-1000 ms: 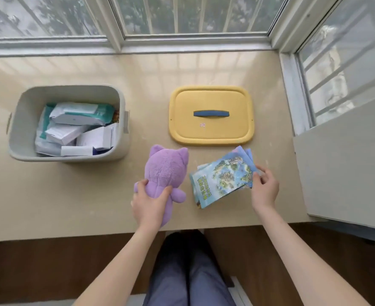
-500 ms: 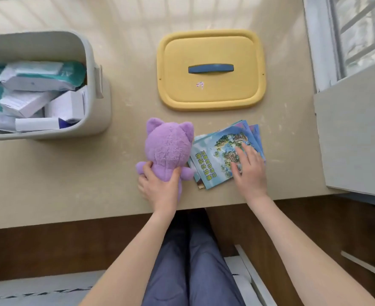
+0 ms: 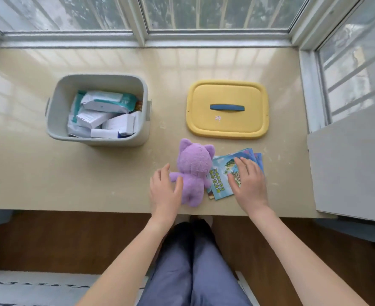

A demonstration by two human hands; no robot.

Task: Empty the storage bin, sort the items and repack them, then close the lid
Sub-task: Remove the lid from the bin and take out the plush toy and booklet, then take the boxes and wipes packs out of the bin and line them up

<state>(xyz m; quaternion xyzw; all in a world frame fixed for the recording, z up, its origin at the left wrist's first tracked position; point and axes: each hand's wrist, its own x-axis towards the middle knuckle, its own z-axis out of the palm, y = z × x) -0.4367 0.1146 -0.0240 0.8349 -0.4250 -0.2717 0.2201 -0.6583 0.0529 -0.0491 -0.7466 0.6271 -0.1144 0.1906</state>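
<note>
A grey storage bin stands open at the left of the sill, holding several white and teal boxes and packets. Its yellow lid with a blue handle lies flat to the right. A purple plush toy lies near the front edge. My left hand hovers just left of it, fingers apart, thumb touching the plush. A stack of blue picture booklets lies right of the toy, with my right hand resting flat on top, fingers spread.
The beige sill is bounded by window frames at the back and right. A grey panel juts over the sill's right end. My legs and a wooden front face lie below the sill edge.
My left hand has let go of the plush toy and opened beside it. My right hand has gone from holding the booklets' edge to lying flat on them. The camera view tilted down, then back up.
</note>
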